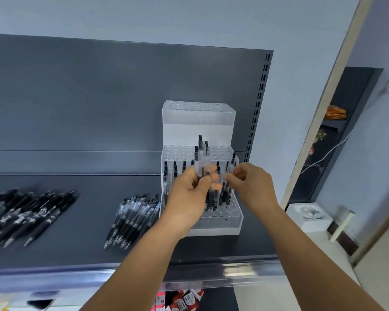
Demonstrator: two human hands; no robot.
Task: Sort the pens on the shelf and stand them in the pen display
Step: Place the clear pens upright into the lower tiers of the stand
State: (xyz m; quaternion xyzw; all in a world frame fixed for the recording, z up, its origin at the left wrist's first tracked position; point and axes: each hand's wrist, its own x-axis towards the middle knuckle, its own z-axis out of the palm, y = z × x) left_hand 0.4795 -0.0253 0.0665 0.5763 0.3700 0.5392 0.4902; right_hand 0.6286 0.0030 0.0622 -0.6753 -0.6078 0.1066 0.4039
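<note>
Partly done: several pens stood in the lowest step of the pen display, upper steps bare; two heaps of loose pens lay on the shelf, left of the left hand. Gripped a small bundle upright there; right hand, just beside, pinched one pen over the holes.

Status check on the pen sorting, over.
Left hand grips a bunch of clear black-tipped pens. Right hand pinches one pen over the clear tiered acrylic display. Front tier part filled. Two loose pen piles remain; nothing blocking.
</note>
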